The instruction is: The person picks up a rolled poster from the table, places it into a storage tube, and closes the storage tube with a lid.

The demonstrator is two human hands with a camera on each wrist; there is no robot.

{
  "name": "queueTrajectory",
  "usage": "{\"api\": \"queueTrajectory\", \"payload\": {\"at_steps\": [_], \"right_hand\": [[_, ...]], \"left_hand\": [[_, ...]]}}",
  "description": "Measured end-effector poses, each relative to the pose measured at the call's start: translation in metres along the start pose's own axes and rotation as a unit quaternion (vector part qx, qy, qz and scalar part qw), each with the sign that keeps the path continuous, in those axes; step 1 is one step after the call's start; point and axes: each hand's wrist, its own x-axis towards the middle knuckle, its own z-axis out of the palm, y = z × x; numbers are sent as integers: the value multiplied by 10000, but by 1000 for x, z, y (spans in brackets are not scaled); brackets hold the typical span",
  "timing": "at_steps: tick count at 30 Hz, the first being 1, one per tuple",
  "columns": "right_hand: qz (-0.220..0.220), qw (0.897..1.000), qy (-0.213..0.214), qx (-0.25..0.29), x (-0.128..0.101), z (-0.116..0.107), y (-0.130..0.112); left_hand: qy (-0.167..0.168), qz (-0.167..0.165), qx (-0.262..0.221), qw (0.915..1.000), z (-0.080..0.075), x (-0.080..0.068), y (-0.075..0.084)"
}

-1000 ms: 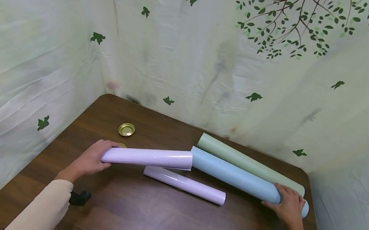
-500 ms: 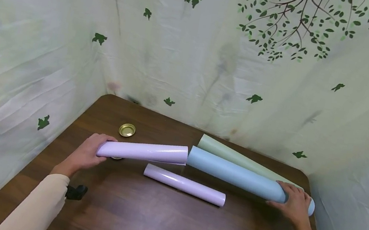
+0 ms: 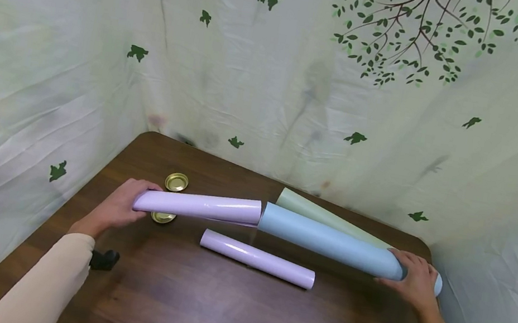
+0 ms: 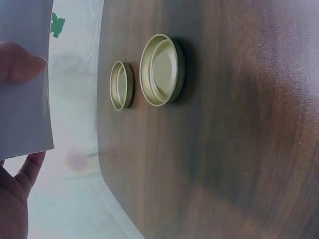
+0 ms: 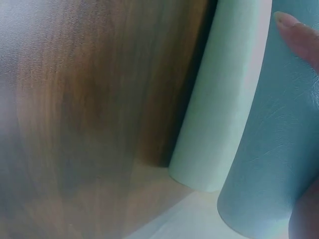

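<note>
My left hand (image 3: 117,204) grips the left end of a glossy lilac roll (image 3: 201,206), thumb on one side and fingers on the other. My right hand (image 3: 415,281) holds a light blue roll (image 3: 328,240) near its right end. In the head view the two rolls' inner ends almost meet, end to end. Behind the blue roll lies a pale green roll (image 3: 317,210), partly hidden by it. A thinner lilac roll (image 3: 257,259) rests on the table in front. The right wrist view has the green roll (image 5: 219,104) on the table beside the raised blue roll (image 5: 271,134).
Two shallow gold round lids or dishes sit by my left hand: the far one (image 3: 176,182) behind the lilac roll, the nearer one (image 3: 162,218) partly covered by it. Brown wooden table (image 3: 195,309) has rounded far corners. Printed white curtains (image 3: 271,84) hang around it.
My left hand has moved up and left with its lilac roll, uncovering the nearer gold lid. The right hand has carried the blue roll slightly rightward and up, covering more of the green roll.
</note>
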Motion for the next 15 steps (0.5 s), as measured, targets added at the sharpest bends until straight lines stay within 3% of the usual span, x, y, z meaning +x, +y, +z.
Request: {"api": "queueTrajectory", "payload": {"at_steps": [15], "right_hand": [[-253,9996,127,7,3,-8,-6]], "left_hand": [[-169,137,-58,9997,-2,9,1]]}}
